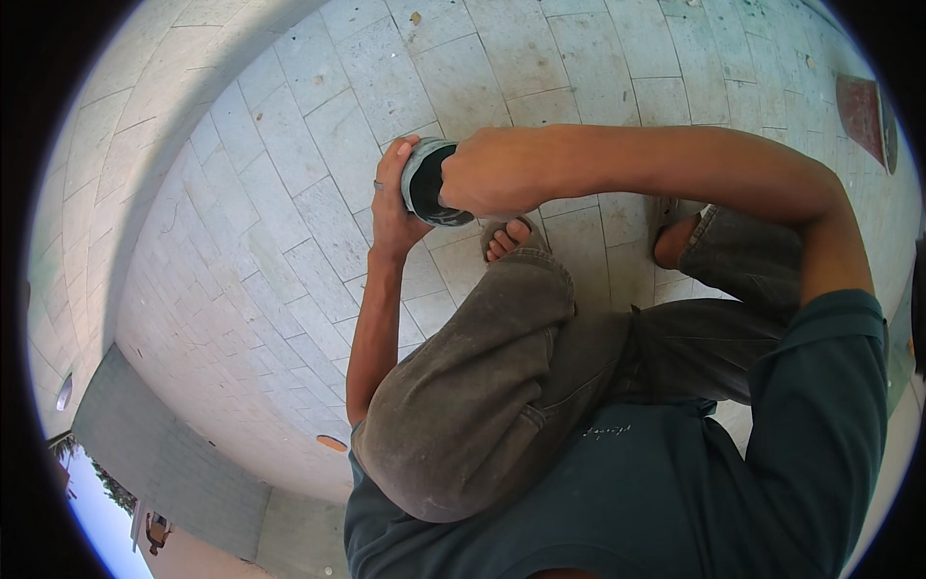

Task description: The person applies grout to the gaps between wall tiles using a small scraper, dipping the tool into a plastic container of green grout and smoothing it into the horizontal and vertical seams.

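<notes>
My left hand (pixel 391 207), with a ring on one finger, is wrapped round the outer side of a round, open-mouthed container (pixel 421 179). It has a pale grey, smeared rim and a black inside, and it is tilted with its mouth toward me. From the right, my right hand (pixel 494 174) reaches across to the mouth. Its fingers are curled and dip partly inside, so their tips, and anything they grip, are hidden. Both hands are held out beyond my bent knee, above my sandalled foot (pixel 511 236).
Pale rectangular paving tiles (pixel 318 125), dusty and stained, cover the ground. A low wall (pixel 164 454) runs at the lower left. An orange-brown disc (pixel 332 443) lies on the tiles beside my left arm. A dark red object (pixel 861 118) stands at the far right. A distant person (pixel 157 531) appears at the lower left.
</notes>
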A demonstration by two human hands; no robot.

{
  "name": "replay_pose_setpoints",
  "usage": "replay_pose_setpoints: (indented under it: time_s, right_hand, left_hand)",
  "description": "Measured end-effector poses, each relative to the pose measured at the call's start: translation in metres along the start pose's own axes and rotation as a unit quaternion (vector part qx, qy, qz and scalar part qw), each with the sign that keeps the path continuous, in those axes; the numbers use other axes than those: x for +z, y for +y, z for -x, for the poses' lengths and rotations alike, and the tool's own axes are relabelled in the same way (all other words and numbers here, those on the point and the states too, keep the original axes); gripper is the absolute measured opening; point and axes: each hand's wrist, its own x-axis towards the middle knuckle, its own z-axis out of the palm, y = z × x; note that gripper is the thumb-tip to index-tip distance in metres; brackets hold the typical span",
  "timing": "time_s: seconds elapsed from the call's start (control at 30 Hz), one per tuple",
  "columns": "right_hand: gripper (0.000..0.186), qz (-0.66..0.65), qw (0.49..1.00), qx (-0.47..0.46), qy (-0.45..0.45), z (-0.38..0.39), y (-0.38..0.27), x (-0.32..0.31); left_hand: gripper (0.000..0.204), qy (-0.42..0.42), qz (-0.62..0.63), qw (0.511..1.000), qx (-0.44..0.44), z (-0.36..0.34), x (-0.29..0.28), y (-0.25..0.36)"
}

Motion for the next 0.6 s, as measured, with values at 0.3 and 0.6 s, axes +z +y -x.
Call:
replay_pose_setpoints:
  time_s: [0.3,0.6]
  right_hand:
    - [0.019,0.07,0.992,0.032,0.104,0.026,-0.017,-0.006]
    - [0.024,-0.307,0.945,0.09,0.071,0.024,-0.001,0.007]
  left_hand:
    - [0.106,0.049,-0.023,0.997,0.062,-0.005,-0.002,0.004]
    - [0.102,0.038,-0.074,0.992,0.092,-0.01,0.003,0.007]
